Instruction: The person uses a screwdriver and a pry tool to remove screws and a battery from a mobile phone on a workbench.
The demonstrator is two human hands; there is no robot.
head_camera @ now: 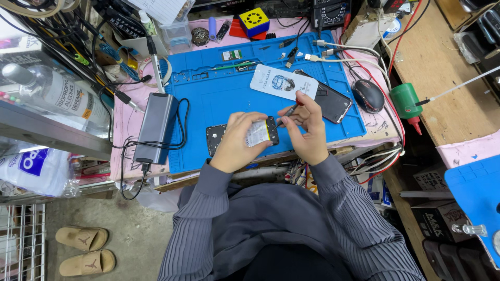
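Observation:
My left hand (235,141) holds an opened phone body (260,132) with a white battery and a yellow strip, near the front edge of the blue work mat (208,99). A red-handled screwdriver (289,110) is gripped in my right hand (308,131), its tip pointing at the phone's right end. Next to my left hand a dark square part (214,138) lies on the mat. Behind my right hand are a white flat box (281,83) and a dark phone (333,101).
A grey power bank (154,125) with black cables lies left of the mat. A black mouse (369,95) and a green bottle (405,100) sit to the right. Cables, tools and a yellow cube (254,20) crowd the back. Sandals (83,250) are on the floor.

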